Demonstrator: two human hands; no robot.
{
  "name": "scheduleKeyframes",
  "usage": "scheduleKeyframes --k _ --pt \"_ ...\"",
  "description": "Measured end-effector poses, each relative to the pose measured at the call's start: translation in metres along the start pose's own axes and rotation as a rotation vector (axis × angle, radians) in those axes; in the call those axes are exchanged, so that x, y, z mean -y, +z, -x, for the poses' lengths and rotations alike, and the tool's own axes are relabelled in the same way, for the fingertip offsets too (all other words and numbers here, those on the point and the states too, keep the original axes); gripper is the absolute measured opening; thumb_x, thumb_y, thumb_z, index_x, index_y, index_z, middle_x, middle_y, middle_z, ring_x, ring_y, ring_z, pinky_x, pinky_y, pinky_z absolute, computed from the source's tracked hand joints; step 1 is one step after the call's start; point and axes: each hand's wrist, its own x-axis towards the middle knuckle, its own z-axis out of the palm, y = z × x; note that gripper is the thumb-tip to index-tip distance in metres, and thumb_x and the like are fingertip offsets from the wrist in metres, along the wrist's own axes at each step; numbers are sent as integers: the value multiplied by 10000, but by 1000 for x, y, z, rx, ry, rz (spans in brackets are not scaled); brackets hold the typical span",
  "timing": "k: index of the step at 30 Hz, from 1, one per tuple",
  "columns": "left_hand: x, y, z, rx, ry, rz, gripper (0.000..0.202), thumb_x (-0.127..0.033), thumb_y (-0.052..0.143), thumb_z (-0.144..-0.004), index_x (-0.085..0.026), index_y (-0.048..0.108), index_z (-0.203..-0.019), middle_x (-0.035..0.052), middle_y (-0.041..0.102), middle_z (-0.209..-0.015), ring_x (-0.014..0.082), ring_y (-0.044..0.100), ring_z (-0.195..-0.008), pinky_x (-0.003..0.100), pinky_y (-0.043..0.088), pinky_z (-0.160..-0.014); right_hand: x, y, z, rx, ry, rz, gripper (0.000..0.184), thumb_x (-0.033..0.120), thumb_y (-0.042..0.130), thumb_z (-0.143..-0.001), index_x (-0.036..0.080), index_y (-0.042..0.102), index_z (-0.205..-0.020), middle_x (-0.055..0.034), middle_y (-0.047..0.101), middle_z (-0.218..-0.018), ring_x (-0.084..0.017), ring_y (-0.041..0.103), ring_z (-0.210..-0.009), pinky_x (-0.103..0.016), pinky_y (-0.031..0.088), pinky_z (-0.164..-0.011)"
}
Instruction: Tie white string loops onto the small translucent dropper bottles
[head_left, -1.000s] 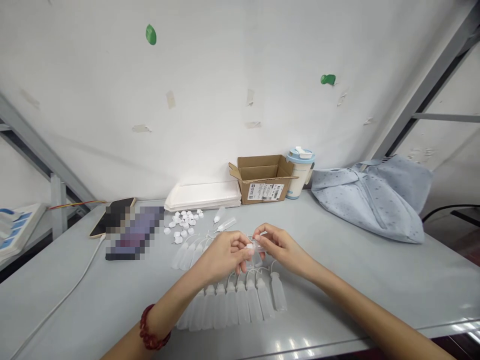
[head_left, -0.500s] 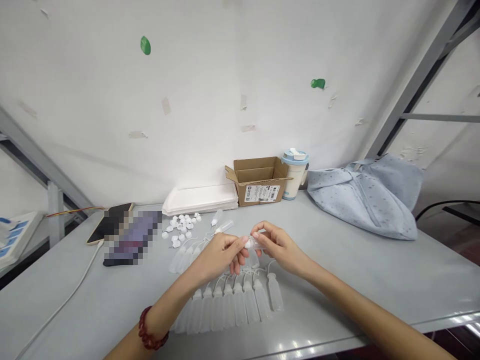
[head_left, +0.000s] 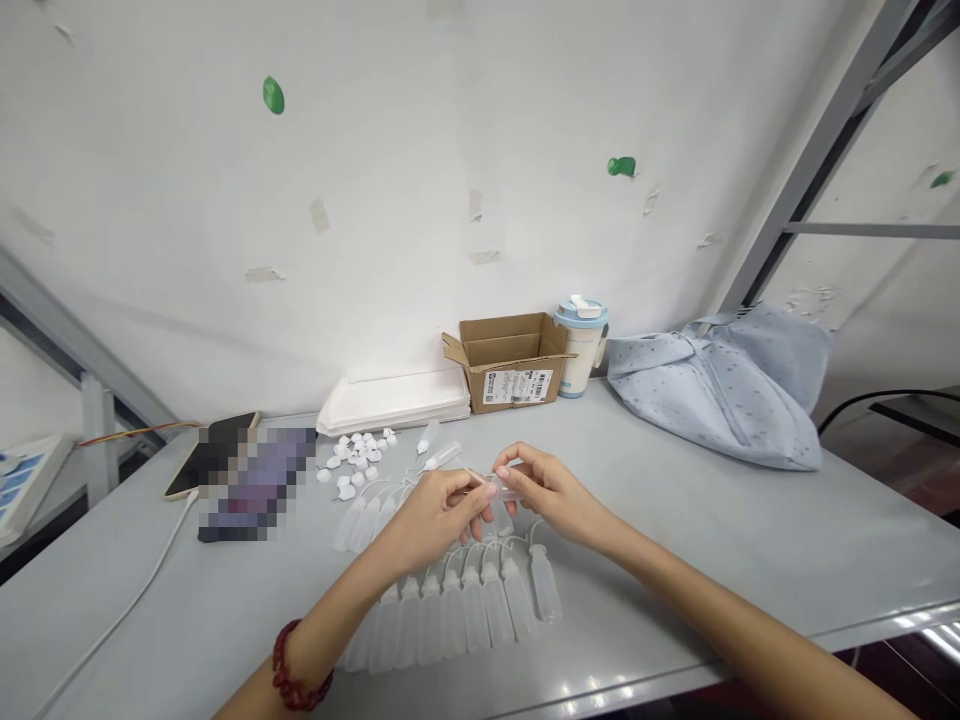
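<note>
Over the middle of the grey table [head_left: 712, 560], my left hand [head_left: 435, 515] and my right hand [head_left: 547, 490] meet on one small clear plastic bottle [head_left: 504, 488]. The right hand's fingers grip the bottle's body. My left thumb and fingers pinch at its white cap end. Below the hands lies a row of several capped squeeze bottles [head_left: 465, 605], side by side. A scatter of white caps [head_left: 352, 460] and a few more bottles [head_left: 439, 450] lie further back on the left.
At the back stand an open cardboard box [head_left: 510, 358], a lidded cup [head_left: 579, 345], a stack of white trays [head_left: 394, 402] and a blue cloth bag [head_left: 720, 385]. A phone with a cable [head_left: 214, 455] lies on the left. The table's front edge runs close on the right.
Both hands have stayed together on the small bottle, with the left fingers shifting at its cap end. The view has drifted slightly to the right.
</note>
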Motion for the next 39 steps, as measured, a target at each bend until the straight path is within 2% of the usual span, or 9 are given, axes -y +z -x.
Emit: scheduleKeyframes --k 6,12,17,20,23,28,31,34,39 --pt "-3 -6 -3 -64 -76 83 389 -424 441 -859 -135 557 -626 -7 553 -510 110 537 -478 234 439 -537 1 -1 1 -96 -37 67 286 428 558 -814 176 528 -945 -11 548 -753 -141 515 -691 -247 392 -591" --pt "-4 -6 -2 -99 -33 62 323 -391 482 -843 -137 589 -675 -7 564 -546 107 532 -496 235 442 -554 -1 -2 -1 -104 -54 52 277 415 551 -816 157 588 -908 -11 563 -682 -127 499 -614 -250 402 -565" --pt "0 -2 -1 -148 70 -2 236 -313 518 -820 -140 612 -690 10 588 -614 119 547 -553 231 448 -557 4 -2 0 -96 -11 3 321 453 555 -808 139 603 -854 -11 580 -639 -98 456 -527 -228 358 -500" --pt "0 -1 0 -176 67 -12 200 -303 548 -799 -137 618 -712 12 600 -615 125 557 -563 233 454 -565 6 -2 1 -94 21 -30 360 493 565 -789 137 604 -820 1 563 -602 -85 426 -488 -221 336 -473" --pt "-4 -4 0 -139 42 26 235 -345 543 -806 -135 626 -739 16 616 -640 120 565 -560 236 465 -574 5 -3 1 -104 30 -67 368 507 553 -795 141 593 -805 3 567 -598 -82 419 -474 -219 331 -468" --pt "-10 -7 0 -31 -45 118 397 -442 441 -854 -126 594 -669 21 597 -629 118 568 -521 250 470 -531 5 -3 1 -123 -2 -68 343 484 549 -813 145 592 -839 6 567 -606 -82 423 -487 -220 343 -483" --pt "-9 -5 0 -25 -95 157 411 -470 428 -854 -121 594 -716 8 575 -602 115 556 -489 254 459 -507 7 -2 1 -111 -16 -68 345 488 538 -820 148 585 -847 5 563 -616 -83 423 -493 -221 341 -486" --pt "-7 -4 0 -43 -97 133 421 -480 418 -857 -126 588 -707 -3 560 -576 107 533 -459 249 438 -499 8 -1 2 -103 -8 -44 367 516 520 -820 153 576 -825 14 535 -595 -81 400 -477 -220 319 -466" --pt "-8 -2 4 -118 16 -75 409 -420 398 -883 -158 530 -598 -11 534 -515 118 522 -496 241 418 -547 5 0 2 -107 13 14 401 546 479 -831 163 531 -726 37 457 -527 -72 334 -451 -209 256 -423"
